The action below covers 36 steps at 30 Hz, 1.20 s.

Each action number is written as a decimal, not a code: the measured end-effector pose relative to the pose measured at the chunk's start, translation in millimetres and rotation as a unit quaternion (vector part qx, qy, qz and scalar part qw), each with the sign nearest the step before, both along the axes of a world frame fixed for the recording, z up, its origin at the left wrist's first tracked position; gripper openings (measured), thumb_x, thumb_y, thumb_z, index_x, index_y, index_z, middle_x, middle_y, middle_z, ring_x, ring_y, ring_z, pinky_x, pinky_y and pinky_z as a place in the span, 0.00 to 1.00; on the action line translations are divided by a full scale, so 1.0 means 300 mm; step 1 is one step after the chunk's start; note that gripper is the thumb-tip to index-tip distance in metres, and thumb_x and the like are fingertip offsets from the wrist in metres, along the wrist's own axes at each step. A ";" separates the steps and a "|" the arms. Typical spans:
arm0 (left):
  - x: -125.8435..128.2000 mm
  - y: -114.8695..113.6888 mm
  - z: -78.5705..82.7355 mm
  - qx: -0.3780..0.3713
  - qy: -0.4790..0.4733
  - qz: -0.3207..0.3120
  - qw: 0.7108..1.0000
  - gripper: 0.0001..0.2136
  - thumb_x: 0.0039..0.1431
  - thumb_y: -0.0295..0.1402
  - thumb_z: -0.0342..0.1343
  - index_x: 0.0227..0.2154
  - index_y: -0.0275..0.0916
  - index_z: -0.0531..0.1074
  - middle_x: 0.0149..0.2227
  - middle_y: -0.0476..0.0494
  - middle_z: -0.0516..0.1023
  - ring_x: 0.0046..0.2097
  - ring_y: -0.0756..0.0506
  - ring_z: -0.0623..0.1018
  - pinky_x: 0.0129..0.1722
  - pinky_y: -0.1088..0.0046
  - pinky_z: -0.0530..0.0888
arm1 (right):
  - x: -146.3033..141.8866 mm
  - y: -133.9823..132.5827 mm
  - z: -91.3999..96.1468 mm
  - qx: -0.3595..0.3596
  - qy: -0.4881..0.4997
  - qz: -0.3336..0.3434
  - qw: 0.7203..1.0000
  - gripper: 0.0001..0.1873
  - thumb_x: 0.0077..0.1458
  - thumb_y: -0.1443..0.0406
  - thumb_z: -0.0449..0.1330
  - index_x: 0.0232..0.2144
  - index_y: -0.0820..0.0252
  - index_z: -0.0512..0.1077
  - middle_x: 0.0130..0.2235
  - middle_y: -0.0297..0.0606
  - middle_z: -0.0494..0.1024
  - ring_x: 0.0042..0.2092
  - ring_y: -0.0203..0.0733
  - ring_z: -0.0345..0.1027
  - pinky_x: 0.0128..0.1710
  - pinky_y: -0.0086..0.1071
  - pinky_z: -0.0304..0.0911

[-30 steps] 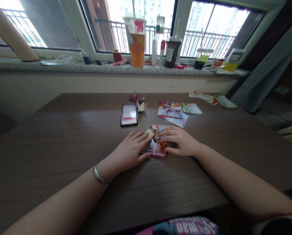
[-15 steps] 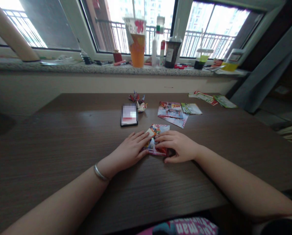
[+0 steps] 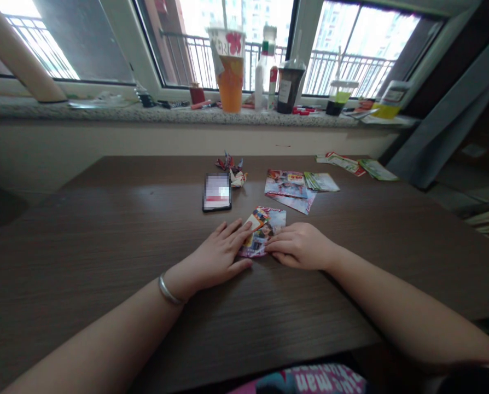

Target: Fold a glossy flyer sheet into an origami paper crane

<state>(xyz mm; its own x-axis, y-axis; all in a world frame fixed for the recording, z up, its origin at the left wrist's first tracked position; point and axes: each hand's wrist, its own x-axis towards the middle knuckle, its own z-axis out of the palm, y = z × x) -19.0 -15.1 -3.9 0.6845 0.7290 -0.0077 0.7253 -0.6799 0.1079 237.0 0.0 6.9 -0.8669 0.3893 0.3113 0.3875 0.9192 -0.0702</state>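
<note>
Right hand (image 3: 300,249) slid down folded paper (image 3: 265,230).

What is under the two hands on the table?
A colourful printed paper lies under fingertips of the left hand and the right hand; its near edge is covered by them.

paper (image 3: 265,232): multicoloured print | table (image 3: 105,230): dark brown woodgrain | bracelet (image 3: 167,291): silver

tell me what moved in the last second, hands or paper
The right hand slid toward the person, off the middle of the colourful paper to its near right edge, uncovering more print. The left hand stayed flat on the paper's left side. Nothing was gripped or released. The phone and flyers did not move.
</note>
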 end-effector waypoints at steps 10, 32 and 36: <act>0.009 0.001 0.007 0.005 0.026 -0.025 0.999 0.32 0.65 0.51 0.41 0.66 0.39 0.49 0.69 0.42 0.47 0.69 0.39 0.44 0.66 0.60 0.47 | 0.014 0.017 0.008 -0.130 0.077 -0.104 0.983 0.12 0.62 0.63 0.53 0.34 0.59 0.76 0.34 0.38 0.81 0.35 0.37 0.74 0.37 0.29 0.64; 0.040 -0.043 0.000 -0.014 0.013 -0.107 0.994 0.33 0.66 0.50 0.40 0.67 0.38 0.39 0.69 0.42 0.44 0.69 0.44 0.46 0.67 0.64 0.44 | 0.035 0.090 -0.033 -0.218 0.087 -0.288 0.928 0.07 0.54 0.62 0.61 0.28 0.60 0.74 0.26 0.33 0.74 0.28 0.34 0.63 0.29 0.27 0.55; 0.041 -0.042 0.004 -0.023 0.018 -0.110 0.994 0.34 0.66 0.50 0.40 0.67 0.38 0.39 0.70 0.43 0.41 0.70 0.44 0.44 0.67 0.63 0.42 | 0.032 0.092 -0.034 -0.177 0.068 -0.264 0.946 0.04 0.53 0.65 0.61 0.28 0.60 0.73 0.32 0.36 0.75 0.34 0.37 0.66 0.34 0.29 0.58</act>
<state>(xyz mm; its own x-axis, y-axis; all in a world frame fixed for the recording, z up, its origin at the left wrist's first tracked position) -6.6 -27.8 -2.8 0.8261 0.5599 -0.0642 0.5634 -0.8175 0.1192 246.6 27.7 -3.3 -0.4833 0.8578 0.1750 0.7520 0.5091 -0.4187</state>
